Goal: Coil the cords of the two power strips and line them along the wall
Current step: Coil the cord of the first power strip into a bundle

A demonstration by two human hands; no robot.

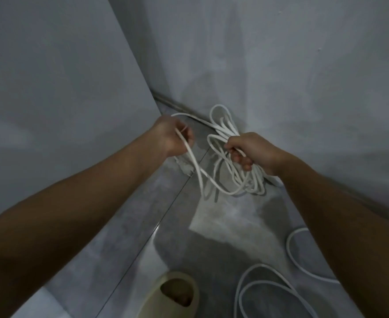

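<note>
We are tucked into a tight corner. A grey wall (280, 65) stands in front and runs off to the right, and a flat grey panel (51, 76) closes in the left side, so only a thin strip of floor (223, 226) lies between them.

The white cord (226, 130) is thin and round, bunched in many uneven loops right by the foot of the wall. Our right hand (251, 150) has its fingers curled tight round the middle of the bunch: some loops poke up above it and some hang down below. Our left hand (174, 138) pinches one strand of the same cord — that strand droops down and joins the low loops.

Loose cord (261, 265) lies in wide curves on the floor near our right arm, well apart from the bunch. A tan slipper (156, 299) sits at the bottom edge.
</note>
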